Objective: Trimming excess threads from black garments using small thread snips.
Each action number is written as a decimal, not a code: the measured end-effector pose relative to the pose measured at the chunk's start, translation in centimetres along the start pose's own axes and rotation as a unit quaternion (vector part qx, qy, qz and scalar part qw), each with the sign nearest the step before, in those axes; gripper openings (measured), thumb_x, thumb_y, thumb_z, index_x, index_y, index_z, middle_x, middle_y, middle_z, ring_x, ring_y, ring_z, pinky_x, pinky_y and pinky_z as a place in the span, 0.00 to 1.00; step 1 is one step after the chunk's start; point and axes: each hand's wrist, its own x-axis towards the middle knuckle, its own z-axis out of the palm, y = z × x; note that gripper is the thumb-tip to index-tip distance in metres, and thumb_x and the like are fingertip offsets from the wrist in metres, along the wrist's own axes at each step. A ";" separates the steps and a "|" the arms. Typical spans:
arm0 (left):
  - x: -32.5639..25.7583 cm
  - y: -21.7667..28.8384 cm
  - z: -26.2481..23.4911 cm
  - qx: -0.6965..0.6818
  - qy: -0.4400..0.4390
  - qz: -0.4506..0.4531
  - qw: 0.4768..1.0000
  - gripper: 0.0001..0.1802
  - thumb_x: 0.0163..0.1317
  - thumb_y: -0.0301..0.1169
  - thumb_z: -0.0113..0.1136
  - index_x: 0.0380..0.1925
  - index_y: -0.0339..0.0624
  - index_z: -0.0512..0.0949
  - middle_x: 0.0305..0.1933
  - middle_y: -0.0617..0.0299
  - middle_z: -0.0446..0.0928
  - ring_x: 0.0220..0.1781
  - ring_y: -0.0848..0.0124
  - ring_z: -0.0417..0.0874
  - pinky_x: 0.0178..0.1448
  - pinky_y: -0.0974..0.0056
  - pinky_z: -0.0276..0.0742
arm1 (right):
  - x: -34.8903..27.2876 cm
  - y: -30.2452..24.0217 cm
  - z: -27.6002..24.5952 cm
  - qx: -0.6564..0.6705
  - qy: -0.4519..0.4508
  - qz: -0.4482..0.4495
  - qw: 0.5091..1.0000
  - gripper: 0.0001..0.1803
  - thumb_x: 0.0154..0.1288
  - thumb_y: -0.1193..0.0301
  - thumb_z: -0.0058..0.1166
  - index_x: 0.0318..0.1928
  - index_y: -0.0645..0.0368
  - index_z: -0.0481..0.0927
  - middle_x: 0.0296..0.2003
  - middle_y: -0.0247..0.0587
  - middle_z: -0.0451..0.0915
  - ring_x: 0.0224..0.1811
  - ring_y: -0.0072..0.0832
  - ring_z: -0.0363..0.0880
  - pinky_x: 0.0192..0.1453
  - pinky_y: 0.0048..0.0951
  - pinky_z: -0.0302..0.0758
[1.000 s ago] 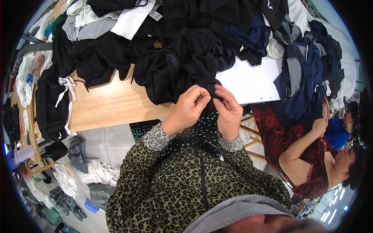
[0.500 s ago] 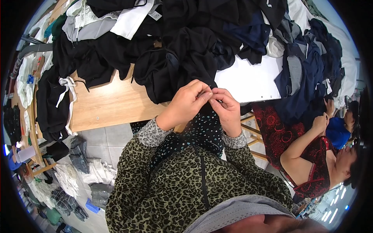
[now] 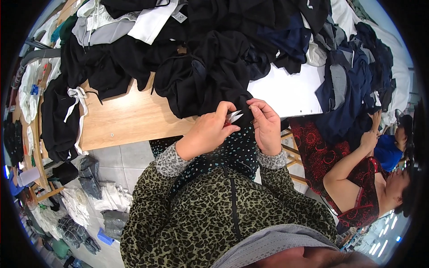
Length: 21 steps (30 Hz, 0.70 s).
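So compared to half a second back, the hands have come apart a little and a small pair of snips (image 3: 234,117) with pale blades now shows between them, where before the fingers were bunched together over the cloth and hid it. The left hand (image 3: 210,131) is curled with the knuckles up, wrist bent in from the lower left, fingers closed around the red-tinted handle end of the snips, blades poking out toward the right and slightly parted. The right hand (image 3: 267,125) sits just beside it, palm turned down, fingers folded and pinching the edge of the black garment (image 3: 210,76), right next to the blade tips. That garment hangs off the near edge of the wooden table (image 3: 129,118) and runs straight up from the grip into a big heap of dark clothes. Both forearms come up from below in leopard-print sleeves (image 3: 210,214) with grey patterned cuffs, and the pose is otherwise about the same as before. Just right of the grip lies a flat white sheet (image 3: 290,91) with square edges. Further right another person in a red patterned top (image 3: 357,196) is handling dark blue cloth (image 3: 353,89). Up and left of the grip a white fabric label (image 3: 181,17) sticks out of the pile, too small to make out.
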 end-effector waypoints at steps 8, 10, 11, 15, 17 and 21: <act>0.4 0.4 0.7 0.029 0.001 0.006 1.000 0.22 0.58 0.29 0.61 0.46 0.37 0.61 0.30 0.47 0.77 0.34 0.52 0.81 0.37 0.58 0.74 | -0.3 -0.2 0.5 -0.019 0.007 -0.029 0.999 0.07 0.67 0.77 0.48 0.42 0.67 0.76 0.43 0.32 0.75 0.37 0.11 0.68 0.41 0.11 0.65; 0.4 0.3 0.8 0.045 0.009 0.022 0.999 0.22 0.58 0.29 0.61 0.46 0.37 0.61 0.30 0.47 0.77 0.34 0.52 0.81 0.36 0.57 0.74 | -0.3 0.0 0.5 -0.003 0.009 -0.039 0.999 0.07 0.67 0.77 0.48 0.42 0.67 0.76 0.45 0.33 0.75 0.39 0.13 0.69 0.43 0.12 0.66; 0.4 0.4 0.8 0.044 0.008 0.022 0.999 0.22 0.58 0.29 0.61 0.46 0.37 0.61 0.30 0.47 0.77 0.34 0.52 0.81 0.36 0.57 0.74 | -0.2 0.1 0.3 -0.003 0.009 -0.039 0.999 0.07 0.67 0.77 0.48 0.42 0.67 0.76 0.45 0.33 0.75 0.39 0.13 0.69 0.43 0.12 0.66; 0.6 0.3 0.5 0.015 0.046 0.009 0.999 0.22 0.57 0.29 0.61 0.47 0.36 0.62 0.29 0.48 0.77 0.33 0.54 0.81 0.36 0.58 0.74 | -0.2 0.1 0.0 0.093 0.014 -0.028 0.995 0.10 0.67 0.79 0.46 0.48 0.67 0.72 0.49 0.42 0.74 0.45 0.20 0.72 0.49 0.18 0.70; 0.6 -0.2 0.5 -0.033 0.094 -0.015 0.995 0.22 0.56 0.30 0.62 0.47 0.35 0.64 0.30 0.49 0.77 0.32 0.55 0.81 0.37 0.59 0.75 | -0.4 -0.1 0.3 0.122 0.019 -0.041 0.992 0.12 0.67 0.80 0.45 0.51 0.67 0.70 0.51 0.47 0.73 0.49 0.25 0.74 0.53 0.23 0.73; 0.6 -0.5 0.4 -0.014 0.149 0.037 0.988 0.22 0.55 0.31 0.62 0.48 0.35 0.68 0.31 0.51 0.77 0.31 0.57 0.79 0.37 0.61 0.75 | -0.6 -0.6 0.9 0.083 0.026 -0.035 0.996 0.19 0.64 0.83 0.45 0.56 0.65 0.66 0.52 0.47 0.72 0.49 0.24 0.73 0.53 0.21 0.71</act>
